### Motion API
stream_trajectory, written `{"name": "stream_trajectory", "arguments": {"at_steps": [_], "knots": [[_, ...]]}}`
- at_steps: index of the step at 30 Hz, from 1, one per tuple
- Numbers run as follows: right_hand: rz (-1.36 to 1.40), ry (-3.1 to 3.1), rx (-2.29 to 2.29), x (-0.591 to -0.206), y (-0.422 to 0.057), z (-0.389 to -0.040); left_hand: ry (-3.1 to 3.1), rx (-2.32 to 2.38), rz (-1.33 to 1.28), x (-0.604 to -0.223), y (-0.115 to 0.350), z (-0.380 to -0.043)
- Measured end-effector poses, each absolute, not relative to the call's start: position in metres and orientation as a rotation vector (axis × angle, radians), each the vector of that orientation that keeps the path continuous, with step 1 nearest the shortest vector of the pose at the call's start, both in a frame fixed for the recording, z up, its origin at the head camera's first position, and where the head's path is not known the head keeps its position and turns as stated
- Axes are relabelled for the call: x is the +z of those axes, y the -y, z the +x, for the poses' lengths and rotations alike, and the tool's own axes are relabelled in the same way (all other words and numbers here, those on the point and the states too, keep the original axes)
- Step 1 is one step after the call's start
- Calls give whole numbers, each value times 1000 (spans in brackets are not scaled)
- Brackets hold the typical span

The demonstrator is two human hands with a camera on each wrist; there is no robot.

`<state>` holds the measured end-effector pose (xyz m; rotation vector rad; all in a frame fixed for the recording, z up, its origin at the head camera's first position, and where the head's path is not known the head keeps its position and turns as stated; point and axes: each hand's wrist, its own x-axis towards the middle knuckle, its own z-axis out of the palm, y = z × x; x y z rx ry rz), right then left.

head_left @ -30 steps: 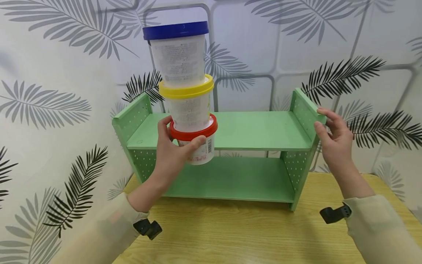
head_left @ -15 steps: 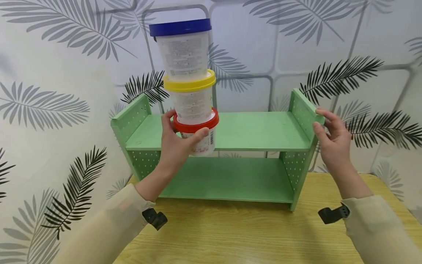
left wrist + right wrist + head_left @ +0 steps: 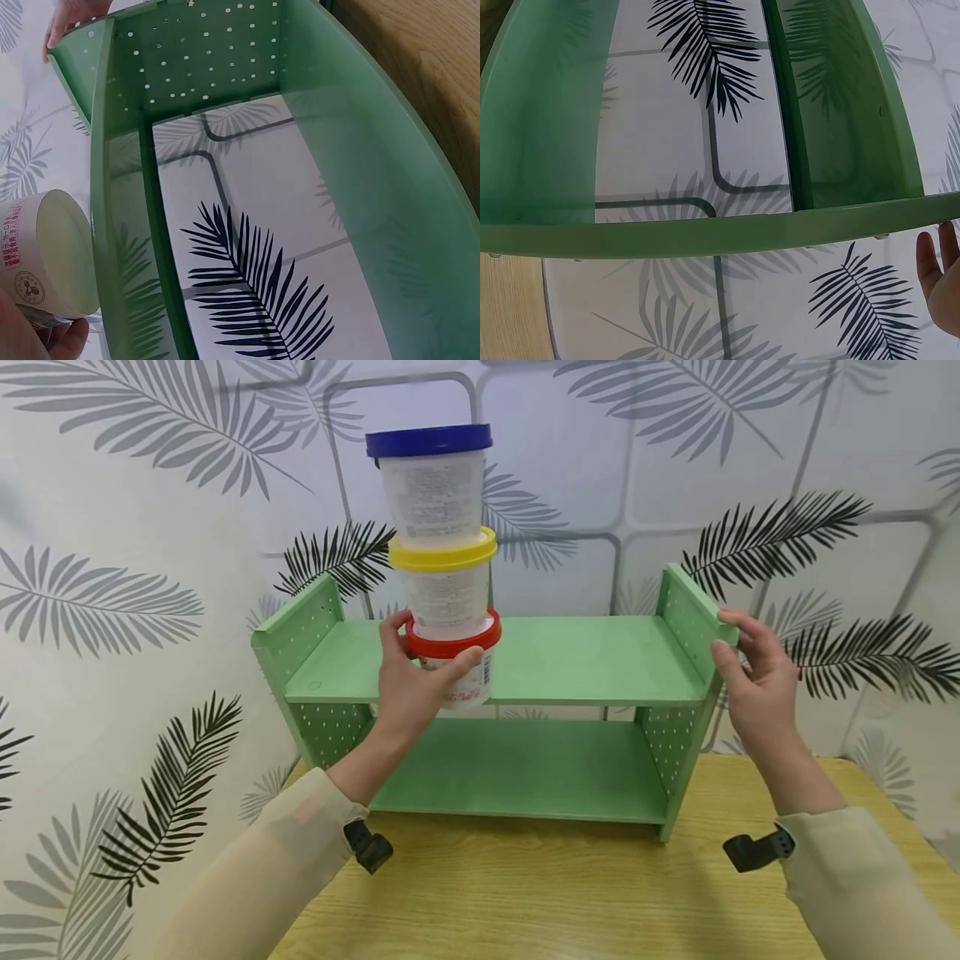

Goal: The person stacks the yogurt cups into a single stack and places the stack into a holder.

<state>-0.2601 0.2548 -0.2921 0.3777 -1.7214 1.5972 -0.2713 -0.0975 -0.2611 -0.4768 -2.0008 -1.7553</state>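
Observation:
My left hand (image 3: 412,685) grips the lowest of three stacked white tubs, the one with the red lid (image 3: 453,639). On that lid stands a tub with a yellow lid (image 3: 444,557), and on top of it one with a blue lid (image 3: 429,441). The stack hangs in the air before the upper board (image 3: 585,660) of a green two-tier shelf. In the left wrist view the bottom of the held tub (image 3: 67,255) shows close to the board. My right hand (image 3: 765,685) holds the front upper corner of the shelf's right side panel (image 3: 693,610) between thumb and fingers.
The shelf's lower board (image 3: 517,768) lies beneath, between perforated side panels. It stands on a wooden table (image 3: 510,893) against a wall (image 3: 555,460) with leaf patterns. A raised left side panel (image 3: 300,618) edges the upper board.
The stack of tubs has moved to the right and away from me with my left hand, rising first, then its top dropping a little. My right hand stays at the panel corner.

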Motion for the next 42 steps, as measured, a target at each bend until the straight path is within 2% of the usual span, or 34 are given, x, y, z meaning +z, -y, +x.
{"name": "stream_trajectory", "arguments": {"at_steps": [11,21,42], "knots": [[390,1709,1606,-293,-253,-260,2066,-1749,-418,-244,87,-248],[366,1718,1594,-291,-253,-259,2040,-1726,-393,-269,87,-289],[364,1710,1583,-293,-252,-260,2070,-1682,-288,-269,78,-313]]}}
